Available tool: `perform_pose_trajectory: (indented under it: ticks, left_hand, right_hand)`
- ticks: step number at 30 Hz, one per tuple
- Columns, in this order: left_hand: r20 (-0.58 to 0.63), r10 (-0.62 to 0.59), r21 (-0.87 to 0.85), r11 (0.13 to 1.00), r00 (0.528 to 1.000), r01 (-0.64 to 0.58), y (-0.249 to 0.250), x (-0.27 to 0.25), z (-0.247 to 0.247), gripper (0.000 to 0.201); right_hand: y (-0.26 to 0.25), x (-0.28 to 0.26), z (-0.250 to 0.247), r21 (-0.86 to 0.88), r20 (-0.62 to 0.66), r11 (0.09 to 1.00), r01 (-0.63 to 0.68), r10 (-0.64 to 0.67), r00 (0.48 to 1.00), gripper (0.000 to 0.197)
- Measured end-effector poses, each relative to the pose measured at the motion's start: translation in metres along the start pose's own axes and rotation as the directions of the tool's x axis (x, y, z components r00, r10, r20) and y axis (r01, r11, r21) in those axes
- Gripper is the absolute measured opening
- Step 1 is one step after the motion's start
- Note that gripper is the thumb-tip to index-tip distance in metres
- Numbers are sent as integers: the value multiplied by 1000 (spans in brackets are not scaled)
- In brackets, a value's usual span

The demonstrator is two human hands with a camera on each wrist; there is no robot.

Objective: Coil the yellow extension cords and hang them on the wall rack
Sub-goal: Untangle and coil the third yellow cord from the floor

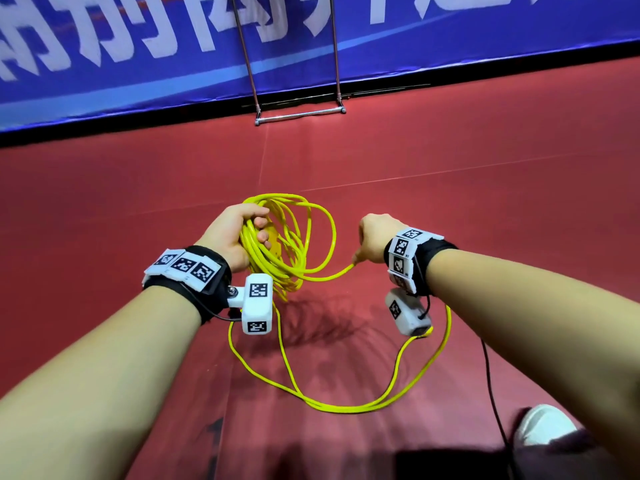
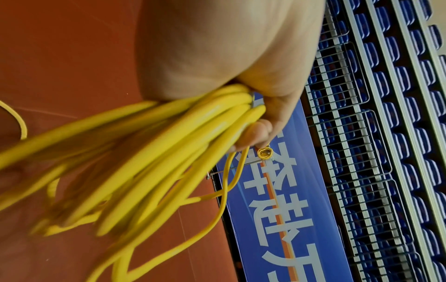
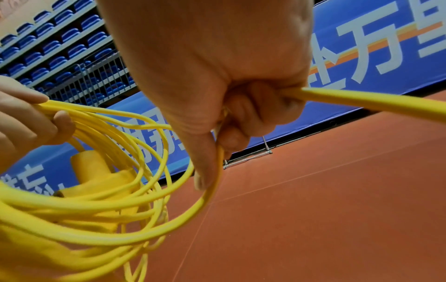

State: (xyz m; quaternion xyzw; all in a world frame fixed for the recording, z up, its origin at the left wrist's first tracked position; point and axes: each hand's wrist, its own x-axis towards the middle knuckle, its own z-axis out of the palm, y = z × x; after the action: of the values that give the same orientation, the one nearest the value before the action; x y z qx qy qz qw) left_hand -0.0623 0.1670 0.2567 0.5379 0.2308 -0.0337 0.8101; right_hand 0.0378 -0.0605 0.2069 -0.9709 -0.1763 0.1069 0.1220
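My left hand (image 1: pixel 239 233) grips a bundle of several loops of the yellow extension cord (image 1: pixel 291 244), held above the red floor. The same coil (image 2: pixel 149 152) fills the left wrist view, fingers curled round it. A yellow socket block (image 3: pixel 96 171) hangs inside the loops. My right hand (image 1: pixel 372 240) is a fist round the loose run of cord (image 3: pixel 362 101), to the right of the coil. The slack cord (image 1: pixel 346 407) trails in a big loop on the floor below both hands. The metal rack (image 1: pixel 298 114) leans on the blue wall ahead, with another small yellow coil (image 2: pixel 264 152) hung on it.
A blue banner wall (image 1: pixel 415 46) with white lettering runs across the far side. Red floor (image 1: pixel 485 209) lies between me and the rack. A thin black cable (image 1: pixel 491 393) hangs from my right wrist. My white shoe (image 1: pixel 543 424) shows at the lower right.
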Motion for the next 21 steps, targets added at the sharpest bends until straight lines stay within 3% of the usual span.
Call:
perform_pose_trajectory:
  ticks: [4, 7, 8, 10, 13, 15, 17, 21]
  left_hand:
    - [27, -24, 67, 998, 999, 22, -4, 0, 11, 30]
    - [33, -33, 154, 988, 999, 28, -7, -1, 20, 30]
    - [30, -38, 179, 983, 999, 32, -9, -1, 22, 30]
    - [25, -57, 214, 975, 998, 50, -11, 0, 24, 27]
    - [38, -87, 264, 962, 995, 74, -16, 0, 25, 22]
    - [51, -98, 297, 952, 994, 79, -18, 0, 29, 19]
    - [63, -104, 313, 946, 993, 79, -20, -2, 33, 18]
    - [89, -113, 313, 946, 990, 80, -24, -3, 42, 17]
  right_hand:
    - [-9, 6, -4, 156, 29, 983, -96, 93, 995, 27]
    - [-14, 10, -5, 366, 170, 912, -184, 129, 977, 5]
    - [-15, 11, -6, 482, 240, 843, -239, 135, 961, 4]
    - [-16, 14, -7, 688, 415, 603, -404, 130, 900, 9]
    - [-21, 15, -10, 772, 604, 231, -592, 23, 797, 8]
    - [-23, 17, -13, 782, 616, 155, -604, -42, 787, 13]
    - [-26, 18, -12, 785, 612, 165, -596, -64, 788, 15]
    - [-29, 17, -9, 816, 577, 53, -576, -10, 817, 12]
